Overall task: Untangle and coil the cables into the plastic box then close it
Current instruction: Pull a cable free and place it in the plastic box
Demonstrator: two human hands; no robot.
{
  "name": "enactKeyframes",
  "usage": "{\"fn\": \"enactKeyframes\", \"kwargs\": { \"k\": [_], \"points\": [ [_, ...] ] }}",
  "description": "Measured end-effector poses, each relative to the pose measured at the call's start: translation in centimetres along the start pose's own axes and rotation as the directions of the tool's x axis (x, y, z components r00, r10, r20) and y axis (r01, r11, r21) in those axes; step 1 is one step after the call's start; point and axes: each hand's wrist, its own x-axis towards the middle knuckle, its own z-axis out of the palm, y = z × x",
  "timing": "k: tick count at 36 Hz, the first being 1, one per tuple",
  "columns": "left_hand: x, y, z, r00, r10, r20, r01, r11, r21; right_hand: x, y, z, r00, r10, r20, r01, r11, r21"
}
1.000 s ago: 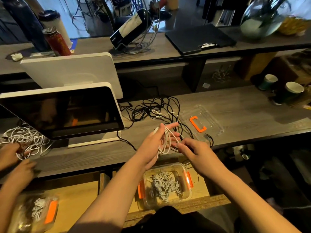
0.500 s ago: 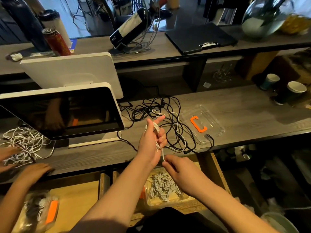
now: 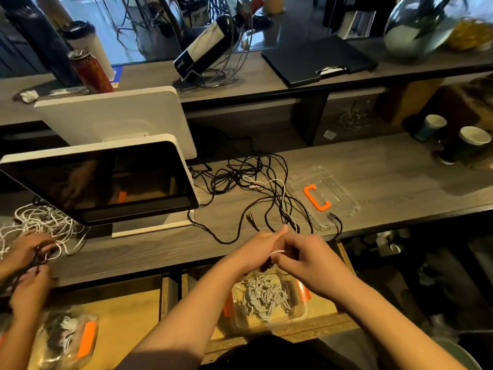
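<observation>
My left hand [image 3: 257, 248] and my right hand [image 3: 304, 256] meet above the counter's front edge, both curled round a small coiled white cable [image 3: 277, 252] that is mostly hidden between them. Directly below, in an open drawer, sits the clear plastic box [image 3: 301, 316] with orange clips, holding several coiled white cables [image 3: 264, 296]. Its clear lid [image 3: 336, 193] with an orange handle lies on the counter to the right. A tangle of black cables [image 3: 256, 182] with a white one through it lies behind my hands.
A white point-of-sale screen [image 3: 106, 180] stands at the left. Another person's hands [image 3: 29, 252] work a white cable tangle [image 3: 40, 222] at far left, with their own box [image 3: 64, 340] below. Two paper cups [image 3: 464, 145] stand at the right.
My hands dropped from above the counter to its front edge and closed together. The right hand rose to the left one; the white cable went from loose loops to a tight bundle.
</observation>
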Motion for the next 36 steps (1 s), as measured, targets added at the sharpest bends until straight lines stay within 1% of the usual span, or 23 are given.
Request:
{"fn": "enactKeyframes", "kwargs": {
  "k": [1, 2, 4, 6, 9, 11, 12, 14, 15, 16, 18, 20, 22, 25, 29, 31, 34, 36],
  "points": [
    [0.0, -0.3, -0.1, 0.999, -0.026, 0.038, 0.025, 0.999, 0.019, 0.1, 0.0, -0.4, 1.0, -0.015, -0.008, 0.015, 1.0, -0.007],
    [-0.4, -0.2, -0.1, 0.995, -0.081, 0.059, 0.081, 0.997, 0.002, 0.1, 0.0, -0.8, 0.999, -0.032, -0.015, 0.031, 0.999, -0.011],
    [-0.8, -0.3, -0.2, 0.98, -0.142, 0.141, 0.155, 0.984, -0.086, 0.2, -0.1, -1.4, 0.998, -0.052, -0.042, 0.052, 0.999, -0.004],
    [-1.3, 0.2, -0.2, 0.963, -0.128, 0.238, 0.166, 0.975, -0.145, 0.2, -0.1, -1.9, 0.997, -0.045, -0.068, 0.046, 0.999, 0.018],
    [-1.7, 0.7, -0.3, 0.939, -0.074, 0.336, 0.124, 0.984, -0.131, 0.4, 0.0, -2.5, 0.993, -0.037, -0.109, 0.042, 0.998, 0.045],
    [-1.9, 0.8, -0.5, 0.907, -0.078, 0.413, 0.135, 0.985, -0.111, 0.4, 0.2, -2.9, 0.99, -0.031, -0.134, 0.04, 0.997, 0.06],
    [-2.0, 0.8, -0.7, 0.881, -0.057, 0.471, 0.112, 0.99, -0.088, 0.4, 0.3, -3.1, 0.988, -0.026, -0.149, 0.035, 0.997, 0.062],
    [-2.3, 0.8, -1.1, 0.823, 0.007, 0.568, -0.007, 1.0, -0.003, 0.3, 0.7, -3.5, 0.985, 0.004, -0.172, 0.011, 0.996, 0.086],
    [-2.4, 0.6, -1.2, 0.809, 0.021, 0.588, -0.053, 0.998, 0.036, 0.3, 0.9, -3.7, 0.983, 0.019, -0.182, 0.0, 0.995, 0.1],
    [-2.5, 0.7, -1.3, 0.805, 0.013, 0.593, -0.062, 0.996, 0.063, 0.2, 1.1, -3.9, 0.981, 0.028, -0.194, -0.005, 0.993, 0.119],
    [-2.7, 0.7, -1.2, 0.819, 0.004, 0.573, -0.059, 0.995, 0.077, 0.1, 1.6, -4.3, 0.976, 0.042, -0.214, -0.01, 0.989, 0.144],
    [-2.8, 0.5, -1.2, 0.851, 0.017, 0.525, -0.063, 0.996, 0.069, -0.1, 2.0, -4.6, 0.976, 0.058, -0.211, -0.025, 0.987, 0.156],
    [-2.9, 0.5, -1.3, 0.887, 0.057, 0.459, -0.066, 0.998, 0.003, -0.3, 2.4, -4.6, 0.977, 0.071, -0.203, -0.036, 0.985, 0.17],
    [-2.8, 0.8, -1.5, 0.931, 0.135, 0.339, -0.112, 0.99, -0.086, -0.5, 2.6, -4.2, 0.975, 0.073, -0.211, -0.036, 0.984, 0.174],
    [-2.8, 1.1, -1.6, 0.938, 0.186, 0.293, -0.182, 0.982, -0.04, -0.7, 2.6, -3.5, 0.971, 0.093, -0.222, -0.05, 0.98, 0.191],
    [-2.5, 1.0, -1.8, 0.955, 0.195, 0.225, -0.195, 0.981, -0.02, -0.8, 2.5, -3.2, 0.967, 0.118, -0.226, -0.066, 0.972, 0.223],
    [-2.4, 1.1, -1.6, 0.973, 0.208, 0.098, -0.201, 0.977, -0.078, -0.8, 2.3, -2.6, 0.97, 0.139, -0.199, -0.087, 0.964, 0.25],
    [-2.6, 1.1, -1.2, 0.98, 0.196, 0.035, -0.187, 0.965, -0.186, -0.7, 2.2, -2.2, 0.975, 0.139, -0.173, -0.089, 0.958, 0.272]
  ]
}}
